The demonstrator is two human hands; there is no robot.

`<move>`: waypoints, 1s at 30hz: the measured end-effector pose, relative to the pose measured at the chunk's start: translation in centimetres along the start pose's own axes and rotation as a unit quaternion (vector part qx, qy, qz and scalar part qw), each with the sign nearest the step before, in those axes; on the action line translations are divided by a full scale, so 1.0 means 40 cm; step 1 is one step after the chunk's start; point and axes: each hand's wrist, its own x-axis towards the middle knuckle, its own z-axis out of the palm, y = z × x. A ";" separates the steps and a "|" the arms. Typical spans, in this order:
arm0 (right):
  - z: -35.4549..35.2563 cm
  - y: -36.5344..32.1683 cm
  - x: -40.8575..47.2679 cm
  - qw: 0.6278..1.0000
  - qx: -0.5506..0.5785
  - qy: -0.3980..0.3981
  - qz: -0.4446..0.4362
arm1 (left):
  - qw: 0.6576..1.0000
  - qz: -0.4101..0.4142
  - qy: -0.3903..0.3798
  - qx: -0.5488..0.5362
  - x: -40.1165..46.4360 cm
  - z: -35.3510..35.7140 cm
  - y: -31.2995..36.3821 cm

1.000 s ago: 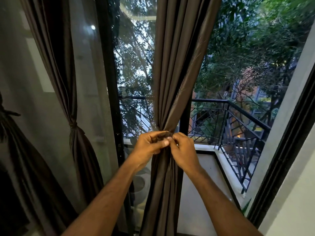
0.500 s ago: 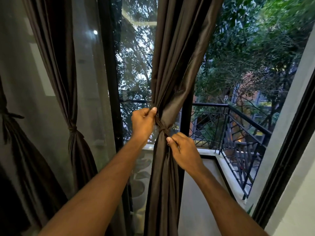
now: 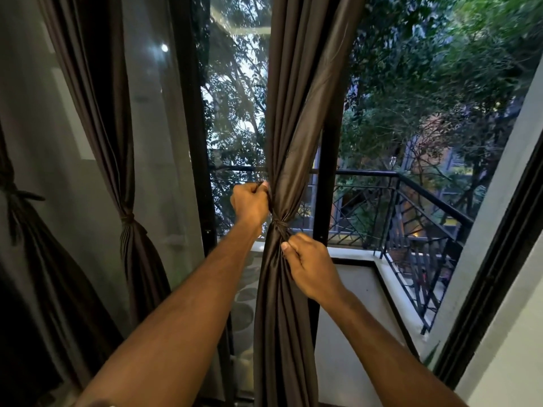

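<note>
Hands tying the brown curtain point(image 3: 296, 118)

Left hand point(image 3: 249, 202) is gripping one tie end above the knot point(image 3: 279, 226); right hand point(image 3: 308, 267) is pinching the other below it.

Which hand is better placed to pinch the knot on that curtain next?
Probably the right hand: it grips one end of the tie just below where it is knotted round the curtain. The left hand holds the other end higher up, farther from that spot.

A dark brown satin curtain point(image 3: 296, 113) hangs down the centre of the frame, gathered at mid-height by a thin matching tie point(image 3: 279, 225) wound round it.
</note>
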 end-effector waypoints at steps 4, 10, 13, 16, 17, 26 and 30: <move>-0.019 0.026 0.013 0.998 -0.045 -0.018 -0.030 | 0.995 0.079 -0.031 0.044 0.014 -0.029 -0.017; -0.063 0.073 0.054 0.991 -0.131 -0.007 0.018 | 0.965 0.220 -0.098 0.104 -0.026 -0.080 -0.038; -0.077 0.080 0.062 0.983 -0.178 -0.017 0.051 | 0.947 0.260 -0.143 0.126 -0.071 -0.073 -0.078; -0.098 0.079 0.053 0.968 -0.234 -0.020 0.083 | 0.921 0.292 -0.191 0.175 -0.091 -0.066 -0.093; -0.107 0.079 0.047 0.965 -0.243 -0.016 0.095 | 0.916 0.293 -0.208 0.178 -0.095 -0.058 -0.093; -0.299 0.091 -0.094 0.928 -0.321 0.044 0.183 | 0.879 0.333 -0.321 0.115 -0.224 0.166 -0.019; -0.468 0.090 -0.182 0.890 -0.375 0.058 0.253 | 0.858 0.347 -0.371 0.082 -0.324 0.295 0.050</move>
